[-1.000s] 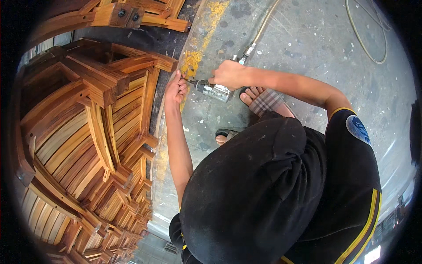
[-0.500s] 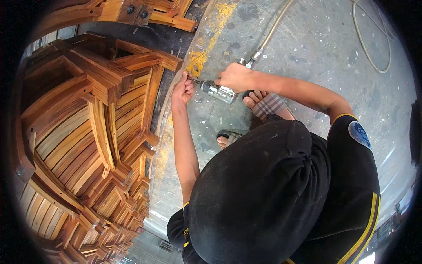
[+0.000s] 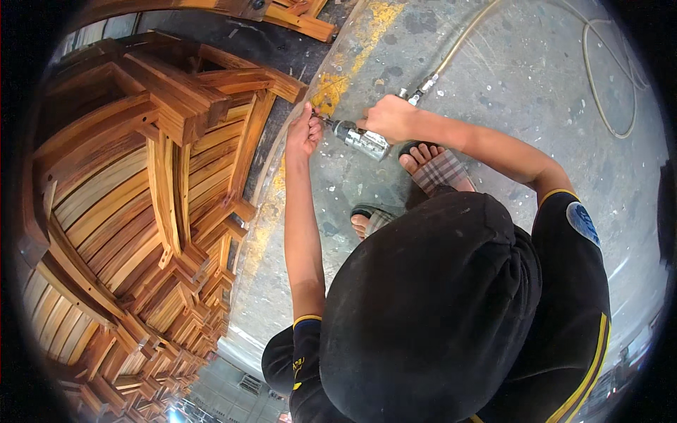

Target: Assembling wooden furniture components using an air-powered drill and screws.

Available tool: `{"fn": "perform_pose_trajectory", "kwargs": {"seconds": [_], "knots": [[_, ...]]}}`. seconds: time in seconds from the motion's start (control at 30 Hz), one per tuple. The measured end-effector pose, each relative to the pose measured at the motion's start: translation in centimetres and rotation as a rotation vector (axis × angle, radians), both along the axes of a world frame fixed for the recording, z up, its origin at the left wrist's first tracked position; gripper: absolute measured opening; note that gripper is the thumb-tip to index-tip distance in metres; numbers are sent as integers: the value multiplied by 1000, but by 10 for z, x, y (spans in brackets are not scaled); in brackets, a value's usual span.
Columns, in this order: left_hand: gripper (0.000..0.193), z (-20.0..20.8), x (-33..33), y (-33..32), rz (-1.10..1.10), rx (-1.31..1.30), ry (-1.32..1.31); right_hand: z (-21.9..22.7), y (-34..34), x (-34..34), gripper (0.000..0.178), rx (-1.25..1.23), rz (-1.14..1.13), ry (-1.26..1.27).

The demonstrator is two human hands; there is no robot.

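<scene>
My right hand (image 3: 390,118) is wrapped around the handle of a silver-and-black pneumatic drill (image 3: 368,144), which I hold low over the floor. A hose joins the drill's handle at a metal fitting (image 3: 425,84). The drill's thin bit points left, toward the fingers of my left hand (image 3: 304,134). Those fingers are curled and pinched together at the tip of the bit; what sits between them is too small to make out. Just to the left of that hand is the end of a wooden bench frame (image 3: 288,86), apart from the fingers.
Slatted wooden benches (image 3: 113,233) lie tipped in a long row on the left, their legs sticking out. A hose (image 3: 462,39) curves over the grey concrete floor (image 3: 522,77), which has a worn yellow stripe (image 3: 377,28). My sandalled feet (image 3: 423,161) are close below the drill.
The whole view has shifted slightly, so benches and hands appear a little further right. Both hands keep their positions around the drill and its bit.
</scene>
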State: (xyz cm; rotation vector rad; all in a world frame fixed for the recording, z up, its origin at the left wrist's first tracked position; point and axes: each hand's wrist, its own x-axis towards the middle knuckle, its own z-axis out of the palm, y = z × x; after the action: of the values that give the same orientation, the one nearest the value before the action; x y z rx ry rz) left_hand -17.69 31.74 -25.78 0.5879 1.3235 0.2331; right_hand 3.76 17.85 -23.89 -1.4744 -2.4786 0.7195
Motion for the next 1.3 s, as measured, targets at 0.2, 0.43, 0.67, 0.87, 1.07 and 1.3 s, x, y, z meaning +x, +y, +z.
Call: {"fn": "perform_pose_trajectory", "kwargs": {"seconds": [0.2,0.43,0.67,0.87,1.07,1.3], "knots": [[35,-15,6,-11,71,118,-38,1,-1,-2,32,-56,-45,-4],[34,-8,1,-10,44,166,-147,0,5,2,37,-81,-42,18],[38,-13,6,-4,57,148,-194,-6,9,-5,34,-64,-96,-8],[30,-21,4,7,94,76,-391,-5,21,-4,31,-55,-85,-70],[30,-28,7,8,158,64,-436,-3,26,-4,30,-27,-85,-106],[28,-32,7,2,225,83,-449,-6,26,-6,32,-11,-76,-146]]}}
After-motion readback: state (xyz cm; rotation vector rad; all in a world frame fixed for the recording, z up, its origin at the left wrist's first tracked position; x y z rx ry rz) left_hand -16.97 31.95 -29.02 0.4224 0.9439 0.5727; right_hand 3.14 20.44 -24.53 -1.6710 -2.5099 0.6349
